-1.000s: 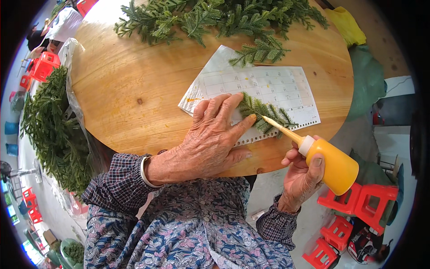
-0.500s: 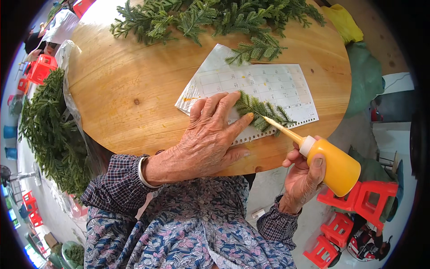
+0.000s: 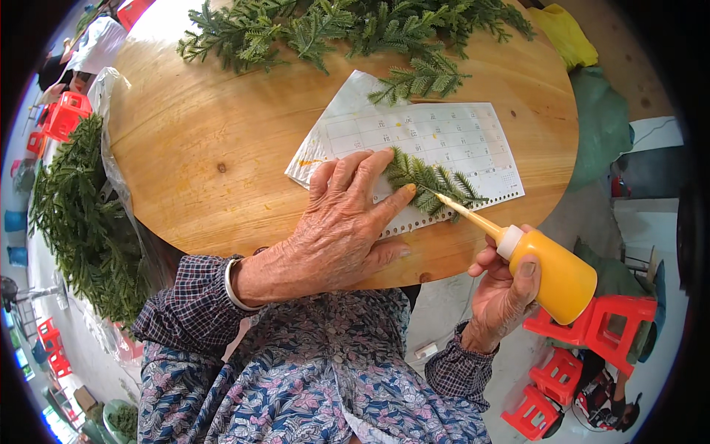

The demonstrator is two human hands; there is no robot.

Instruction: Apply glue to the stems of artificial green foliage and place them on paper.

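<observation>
**A:** Head view, looking down. What is the left hand doing?

**B:** The left hand [image 3: 336,233] lies flat and spread, gripping nothing. Its fingers press down on a small green sprig [image 3: 433,181], pinning the stem end against a sheet of gridded paper [image 3: 444,137].

**A:** Where does the sprig lie?

**B:** On the near right part of the paper, its tips pointing right, toward the perforated edge. The paper itself rests on the round wooden table [image 3: 214,148], close to the near rim.

**A:** And the right hand?

**B:** The right hand [image 3: 503,296] is clenched around an orange squeeze bottle [image 3: 558,277], held just off the table's near edge. The bottle is tilted, its long thin nozzle [image 3: 462,211] aimed up and left. The tip touches the sprig just beside the left index fingertip.

**A:** Anything on the paper besides the sprig?

**B:** A few yellowish smears near its left corner, and a second sprig [image 3: 421,78] overlapping its far edge.

**A:** What else is around?

**B:** A pile of green branches [image 3: 333,26] runs along the far side of the table. To the left, beside the table, more greenery [image 3: 81,222] sits in a clear plastic bag. Red plastic stools [image 3: 592,348] stand on the floor at lower right. The person wears a checked sleeve under a flowered apron, with a bangle on the left wrist.
</observation>
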